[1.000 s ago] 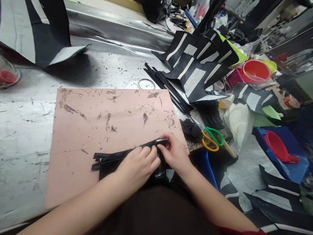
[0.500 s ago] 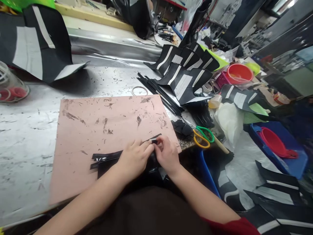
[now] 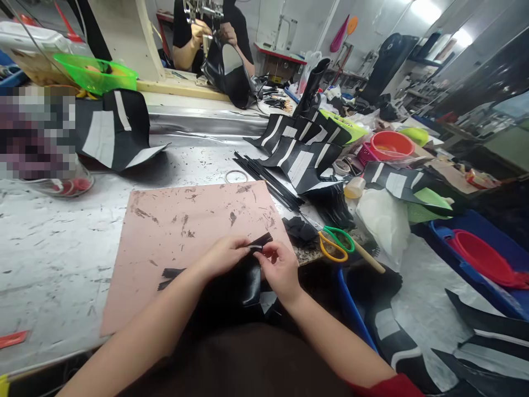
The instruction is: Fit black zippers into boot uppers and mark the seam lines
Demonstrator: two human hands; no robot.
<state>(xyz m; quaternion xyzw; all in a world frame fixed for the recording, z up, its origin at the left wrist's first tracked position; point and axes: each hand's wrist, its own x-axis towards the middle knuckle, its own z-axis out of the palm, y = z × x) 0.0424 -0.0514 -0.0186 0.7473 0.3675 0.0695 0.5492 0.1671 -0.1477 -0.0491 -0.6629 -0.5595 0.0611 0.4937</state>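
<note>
Scuffed silvery sheeting covers the worktable (image 3: 53, 231), and on it lies a pink board (image 3: 144, 259) marked with dark smears. Across the board's near part runs a black strip (image 3: 260, 243), one end poking out past the fingers, the other showing left of the wrist. The left hand (image 3: 226, 257) pinches it, thumb against fingers; the right hand (image 3: 281, 270) is closed on it too, just beside — their fingertips nearly meet. Under them hangs a glossy black piece (image 3: 237, 284), partly hidden by the hands. Right of the board, scissors (image 3: 325, 230) with green and orange handles lie near a bundle of black strips (image 3: 273, 184). Farther out stand black panels with white bands (image 3: 303, 162), then a red bowl (image 3: 392, 145). Across the table, a person in dark clothing (image 3: 242, 22) has both hands at a machine (image 3: 206, 11) — a dark piece (image 3: 231, 77) just below.
</note>
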